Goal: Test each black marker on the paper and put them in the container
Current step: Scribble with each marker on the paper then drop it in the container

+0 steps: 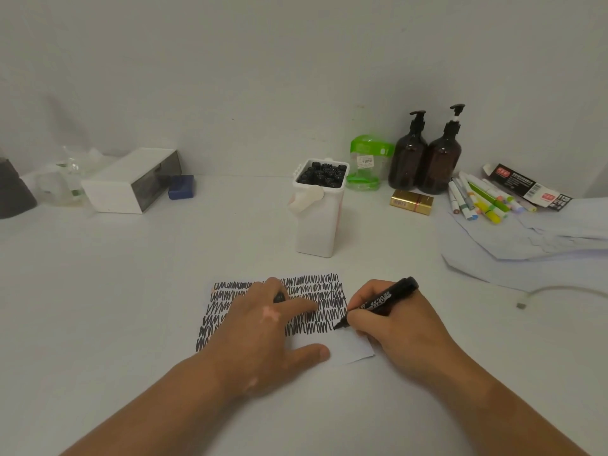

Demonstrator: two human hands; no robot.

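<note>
A small paper, covered with rows of black scribbles, lies on the white table in front of me. My right hand grips an uncapped black marker like a pen, its tip touching the paper at the end of the lowest scribble row. My left hand rests flat on the paper, holding it down, with a small black marker cap pinched between two fingers. Behind the paper stands a tall white container, its top open and filled with several black markers standing upright.
Two brown pump bottles, a green-lidded clear jar and a gold box stand behind the container. Coloured markers, a black package and loose papers lie at the right. A white box and a blue item sit at the left.
</note>
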